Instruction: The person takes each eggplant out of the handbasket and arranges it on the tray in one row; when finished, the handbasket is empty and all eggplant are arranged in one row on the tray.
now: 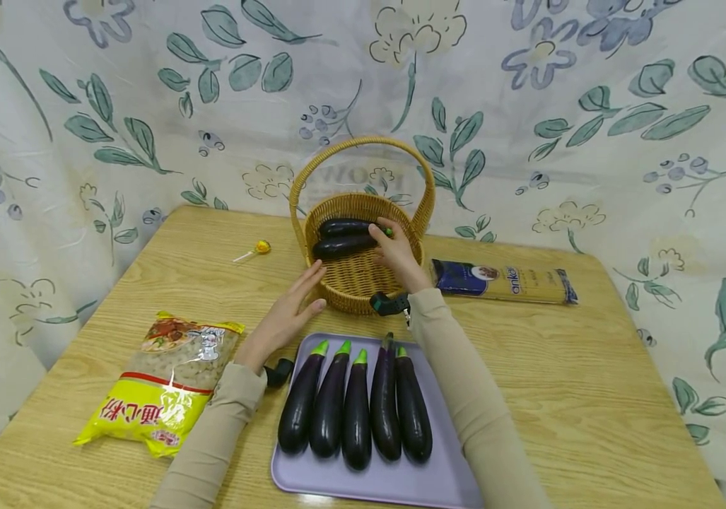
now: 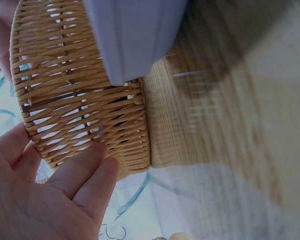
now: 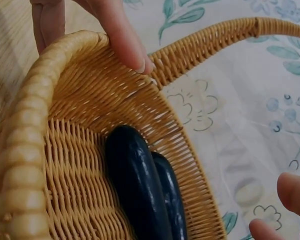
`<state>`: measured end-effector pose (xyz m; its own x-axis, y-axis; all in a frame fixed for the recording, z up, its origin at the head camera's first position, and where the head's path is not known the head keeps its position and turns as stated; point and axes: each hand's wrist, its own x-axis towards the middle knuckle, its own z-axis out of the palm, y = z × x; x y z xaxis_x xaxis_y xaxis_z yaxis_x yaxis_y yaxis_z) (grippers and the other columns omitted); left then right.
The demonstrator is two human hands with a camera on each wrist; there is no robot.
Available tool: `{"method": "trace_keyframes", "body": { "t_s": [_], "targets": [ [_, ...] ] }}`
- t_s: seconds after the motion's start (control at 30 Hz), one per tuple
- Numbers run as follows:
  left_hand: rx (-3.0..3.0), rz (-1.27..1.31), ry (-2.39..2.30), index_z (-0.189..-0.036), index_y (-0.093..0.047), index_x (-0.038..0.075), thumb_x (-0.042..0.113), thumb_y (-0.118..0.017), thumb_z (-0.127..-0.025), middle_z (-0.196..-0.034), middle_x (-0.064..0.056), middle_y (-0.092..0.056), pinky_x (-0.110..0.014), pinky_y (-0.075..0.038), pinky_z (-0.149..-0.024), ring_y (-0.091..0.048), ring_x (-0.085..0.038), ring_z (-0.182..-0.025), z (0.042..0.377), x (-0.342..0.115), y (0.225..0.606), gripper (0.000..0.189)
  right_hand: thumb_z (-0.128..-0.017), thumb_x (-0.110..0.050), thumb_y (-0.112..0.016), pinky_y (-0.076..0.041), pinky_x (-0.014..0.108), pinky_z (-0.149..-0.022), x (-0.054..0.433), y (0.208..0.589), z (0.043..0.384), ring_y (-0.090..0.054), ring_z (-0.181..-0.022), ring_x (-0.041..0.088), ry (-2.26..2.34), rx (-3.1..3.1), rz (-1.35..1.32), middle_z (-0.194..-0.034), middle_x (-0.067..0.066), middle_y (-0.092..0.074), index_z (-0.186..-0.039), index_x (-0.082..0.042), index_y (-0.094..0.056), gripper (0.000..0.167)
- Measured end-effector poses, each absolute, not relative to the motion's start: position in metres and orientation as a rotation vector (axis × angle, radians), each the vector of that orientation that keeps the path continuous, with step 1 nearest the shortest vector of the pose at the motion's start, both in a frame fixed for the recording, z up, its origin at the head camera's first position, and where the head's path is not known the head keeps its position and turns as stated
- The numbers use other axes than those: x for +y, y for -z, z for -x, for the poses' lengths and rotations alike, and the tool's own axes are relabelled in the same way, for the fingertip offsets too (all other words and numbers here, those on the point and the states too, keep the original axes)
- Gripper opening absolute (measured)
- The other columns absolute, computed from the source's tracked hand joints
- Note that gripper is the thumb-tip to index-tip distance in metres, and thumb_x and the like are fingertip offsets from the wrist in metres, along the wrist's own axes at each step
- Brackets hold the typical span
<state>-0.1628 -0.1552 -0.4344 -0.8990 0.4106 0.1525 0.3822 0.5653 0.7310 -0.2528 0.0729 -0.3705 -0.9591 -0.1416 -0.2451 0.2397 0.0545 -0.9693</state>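
Note:
Two dark eggplants (image 1: 345, 246) lie side by side in the wicker basket (image 1: 363, 283), against its far side. My right hand (image 1: 396, 251) reaches over the basket at their stem end, its fingers loosely bent. In the right wrist view its fingertips (image 3: 294, 192) are spread apart, off to the side of the eggplants (image 3: 137, 182). My left hand (image 1: 286, 318) touches the basket's near left side with extended fingers. In the left wrist view those fingers (image 2: 97, 185) lie along the woven wall (image 2: 85, 105). Several more eggplants (image 1: 356, 417) lie in a row on a lilac tray (image 1: 337, 488).
A yellow bag of pasta (image 1: 159, 385) lies left of the tray, under my left forearm's side. A lollipop (image 1: 262, 247) rests left of the basket, and a spaghetti packet (image 1: 505, 281) right of it. A floral curtain (image 1: 363, 85) hangs behind the wooden table (image 1: 592, 396).

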Motion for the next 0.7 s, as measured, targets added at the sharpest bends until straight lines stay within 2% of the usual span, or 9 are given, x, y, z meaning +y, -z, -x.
{"method": "trace_keyframes", "body": {
  "t_s": [0.13, 0.53, 0.7],
  "targets": [
    [2.740, -0.693, -1.282, -0.157, -0.018, 0.020, 0.047, -0.042, -0.102, -0.165, 0.003, -0.007, -0.059, -0.021, -0.117, -0.013, -0.029, -0.151, 0.162, -0.155, 0.434, 0.066, -0.102, -0.035, -0.048, -0.036, 0.053, -0.112, 0.070, 0.371, 0.256, -0.034, -0.140, 0.043, 1.970, 2.040, -0.109, -0.159, 0.014, -0.023, -0.152, -0.020, -0.028, 0.056],
    [2.747, -0.686, -1.270, -0.157, -0.016, 0.026, 0.050, -0.041, -0.101, -0.165, 0.009, -0.004, -0.061, -0.022, -0.116, -0.013, -0.028, -0.151, 0.161, -0.155, 0.434, 0.065, -0.103, -0.035, -0.046, -0.035, 0.052, -0.113, 0.058, 0.372, 0.259, -0.031, -0.141, 0.045, 1.955, 1.992, -0.081, -0.159, 0.015, -0.023, -0.153, -0.019, -0.025, 0.057],
    [2.745, -0.681, -1.266, -0.156, -0.015, 0.029, 0.051, -0.041, -0.101, -0.164, 0.010, -0.004, -0.060, -0.022, -0.116, -0.012, -0.027, -0.151, 0.161, -0.155, 0.434, 0.065, -0.102, -0.036, -0.046, -0.036, 0.053, -0.112, 0.054, 0.376, 0.262, -0.032, -0.141, 0.044, 1.950, 1.973, -0.107, -0.158, 0.019, -0.022, -0.153, -0.019, -0.025, 0.057]
  ]
}}
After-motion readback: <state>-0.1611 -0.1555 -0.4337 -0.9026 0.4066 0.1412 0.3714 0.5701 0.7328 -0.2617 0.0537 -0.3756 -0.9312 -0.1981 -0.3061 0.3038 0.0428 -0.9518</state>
